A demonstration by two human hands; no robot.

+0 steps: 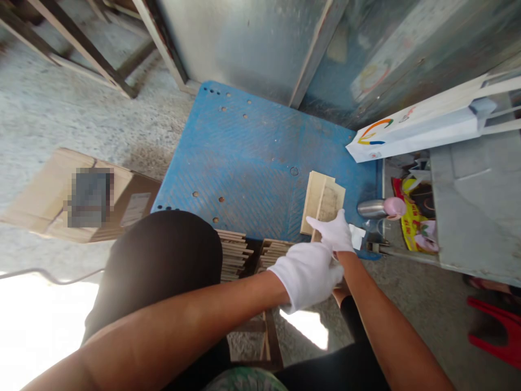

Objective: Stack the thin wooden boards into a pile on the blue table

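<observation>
Both hands wear white gloves. My right hand (334, 231) grips the near end of a thin wooden board (329, 202) that lies over another board (313, 193) on the blue platform (244, 157). My left hand (308, 274) reaches across just below the right one, its fingers curled and hidden behind the right wrist. Stacks of similar thin boards (234, 254) stand on edge at the platform's near edge, between my knees.
A cardboard box (49, 190) lies on the concrete floor at left. A white paper bag (423, 122) leans at right above a grey bin (476, 201). A metal bottle with pink cap (376, 208), colourful packets (413, 217) and red plastic (496, 331) sit at right.
</observation>
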